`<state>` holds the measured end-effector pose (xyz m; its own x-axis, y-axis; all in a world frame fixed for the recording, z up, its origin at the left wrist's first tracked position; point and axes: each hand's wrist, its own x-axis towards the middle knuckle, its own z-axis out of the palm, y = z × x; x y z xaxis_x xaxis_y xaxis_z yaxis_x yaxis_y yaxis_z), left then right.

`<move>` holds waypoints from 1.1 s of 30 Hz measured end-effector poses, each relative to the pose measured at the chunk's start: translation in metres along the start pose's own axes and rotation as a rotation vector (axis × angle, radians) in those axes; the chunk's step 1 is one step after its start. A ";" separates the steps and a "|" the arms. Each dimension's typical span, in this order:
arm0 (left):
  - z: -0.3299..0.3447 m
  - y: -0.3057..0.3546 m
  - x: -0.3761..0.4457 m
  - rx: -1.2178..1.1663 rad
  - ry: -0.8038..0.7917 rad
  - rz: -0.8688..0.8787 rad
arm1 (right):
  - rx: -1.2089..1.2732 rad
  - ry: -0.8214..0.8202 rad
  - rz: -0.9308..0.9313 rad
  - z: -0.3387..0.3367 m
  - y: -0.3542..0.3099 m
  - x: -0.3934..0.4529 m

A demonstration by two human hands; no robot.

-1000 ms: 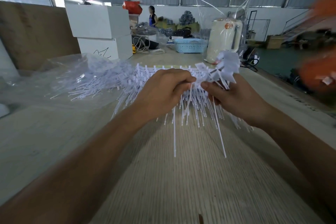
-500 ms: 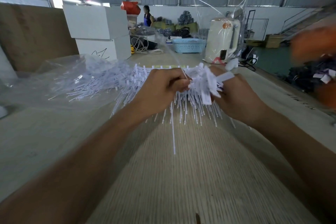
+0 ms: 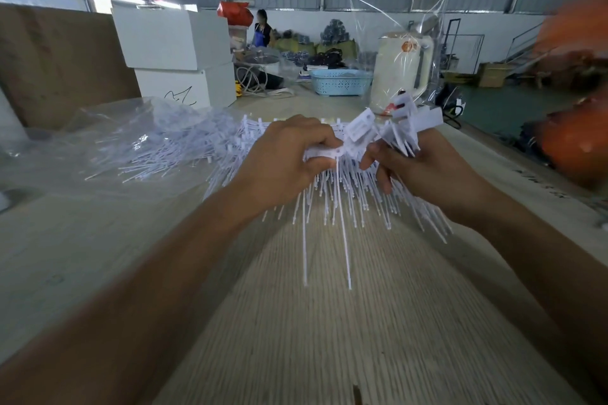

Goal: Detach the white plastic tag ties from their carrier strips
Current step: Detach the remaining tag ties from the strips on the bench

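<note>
Hands had drawn apart above the desk [image 3: 98,256]: left hand [image 3: 283,161] pinched the carrier strip [image 3: 324,153], right hand [image 3: 424,171] gripped a raised bundle of freed tag ties [image 3: 404,122], suggesting another tie had just snapped off.

White tag ties [image 3: 342,207] on carrier strip [image 3: 324,153] — thin tails hanging down

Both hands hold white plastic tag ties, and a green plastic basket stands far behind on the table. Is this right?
Not quite: in the head view the plastic basket is light blue. Left hand and right hand do hold white plastic tag ties.
</note>
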<state>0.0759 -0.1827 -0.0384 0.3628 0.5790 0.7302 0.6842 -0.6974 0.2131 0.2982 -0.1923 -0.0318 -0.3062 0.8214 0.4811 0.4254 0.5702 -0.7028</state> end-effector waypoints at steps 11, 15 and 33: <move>0.005 -0.003 -0.003 -0.062 -0.033 -0.056 | 0.256 0.199 0.322 -0.022 0.010 0.010; 0.005 0.004 -0.003 -0.118 -0.030 -0.101 | 0.356 0.087 0.278 -0.009 0.004 0.007; 0.011 0.010 -0.003 -0.387 0.002 -0.113 | 0.258 -0.037 0.225 0.010 0.000 0.003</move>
<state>0.0884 -0.1872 -0.0456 0.2978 0.6605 0.6893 0.4308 -0.7373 0.5204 0.2885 -0.1902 -0.0361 -0.2620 0.9227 0.2827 0.2583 0.3493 -0.9007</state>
